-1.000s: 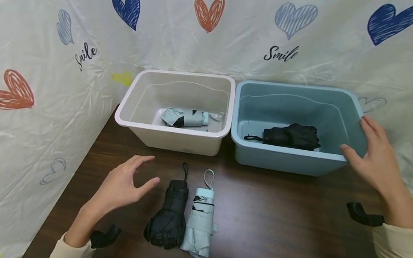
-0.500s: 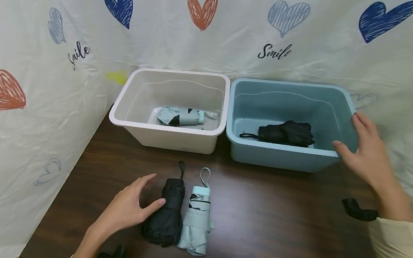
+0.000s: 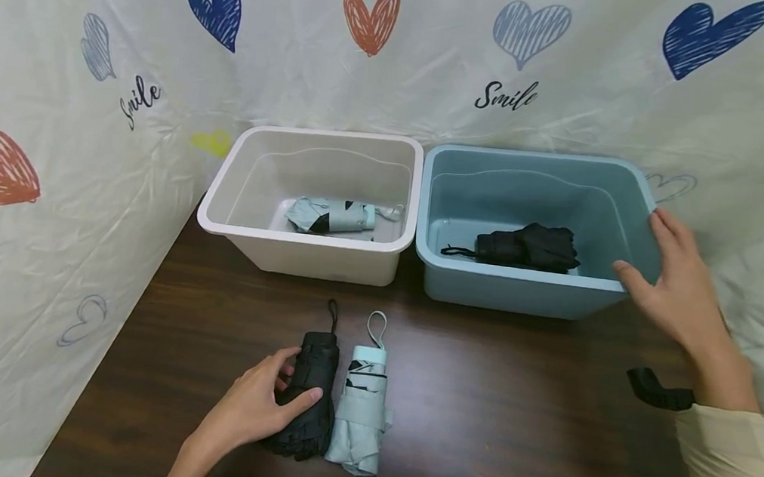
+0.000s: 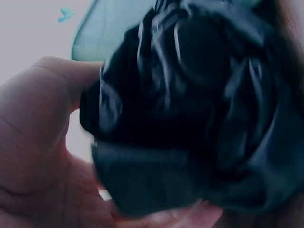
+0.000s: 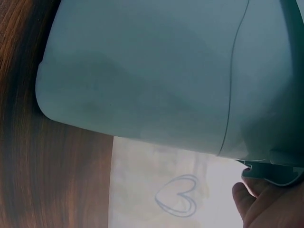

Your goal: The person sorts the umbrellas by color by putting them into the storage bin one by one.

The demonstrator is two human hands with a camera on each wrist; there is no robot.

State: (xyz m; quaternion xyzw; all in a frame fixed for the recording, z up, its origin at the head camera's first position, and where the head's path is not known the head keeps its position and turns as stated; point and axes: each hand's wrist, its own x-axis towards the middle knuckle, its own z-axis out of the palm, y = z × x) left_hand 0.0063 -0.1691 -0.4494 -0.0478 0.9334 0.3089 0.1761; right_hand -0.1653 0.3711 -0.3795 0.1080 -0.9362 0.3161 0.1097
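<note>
A black folding umbrella (image 3: pixel 310 395) lies on the table with its strap pointing away. My left hand (image 3: pixel 257 403) grips it, the thumb across its top and the fingers at its left side. In the left wrist view, the umbrella's bunched black cloth (image 4: pixel 190 104) fills the space beside my thumb and fingers. A pale blue folding umbrella (image 3: pixel 361 411) lies right beside it. At the far right my right hand (image 3: pixel 681 287) holds the rim corner of a blue bin (image 3: pixel 520 292); the right wrist view shows fingers (image 5: pixel 244 199) at that rim.
Left of the blue bin stands a white bin (image 3: pixel 325 260) with another pale blue umbrella (image 3: pixel 332 216) inside. Another black umbrella (image 3: pixel 530 247) lies in the blue bin. Behind both hangs a white sheet (image 3: pixel 439 54) printed with hearts. The table (image 3: pixel 476 413) is dark wood.
My left hand has moved right and down from beside the black umbrella and taken hold of it. My right hand has stayed on the blue bin's rim. The head view has shifted slightly.
</note>
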